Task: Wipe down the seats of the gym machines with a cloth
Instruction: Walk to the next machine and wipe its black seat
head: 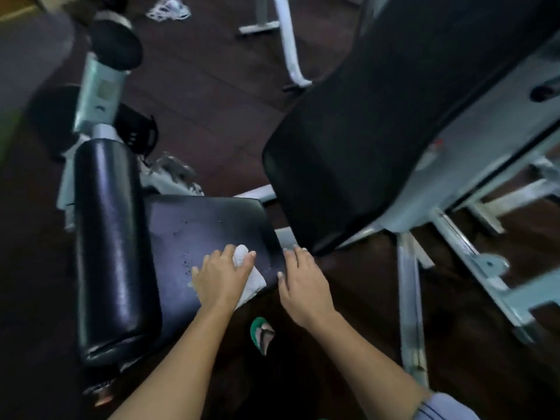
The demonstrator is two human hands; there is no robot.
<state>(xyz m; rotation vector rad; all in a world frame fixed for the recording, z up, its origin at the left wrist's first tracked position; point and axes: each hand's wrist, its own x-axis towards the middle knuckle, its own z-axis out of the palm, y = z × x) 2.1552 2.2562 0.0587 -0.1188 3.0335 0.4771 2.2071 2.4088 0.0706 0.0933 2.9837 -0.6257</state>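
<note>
Cloth (247, 275), white and bunched, lies pressed under the left hand (222, 275) on the near right corner of a flat black seat pad (206, 234). The fingers (249, 259) curl down over it, gripping a white lump that pokes up between them, while a flat corner of the fabric sticks out toward the pad's edge. The right hand (303, 286) rests at that same corner with fingers spread and nearly flat, holding nothing, its fingertips touching the pad's rim. The seat pad's vinyl is shiny, with small dark specks near the left hand. Just left of it, touching along its side, lies a long black roller pad (109, 244) on a grey metal post (98, 92). To the right, well above the floor, a large black backrest (378, 122) tilts on a pale grey machine frame (472, 262). Below the hands, a foot in a green sandal (261, 333) stands on the dark floor (212, 95).
</note>
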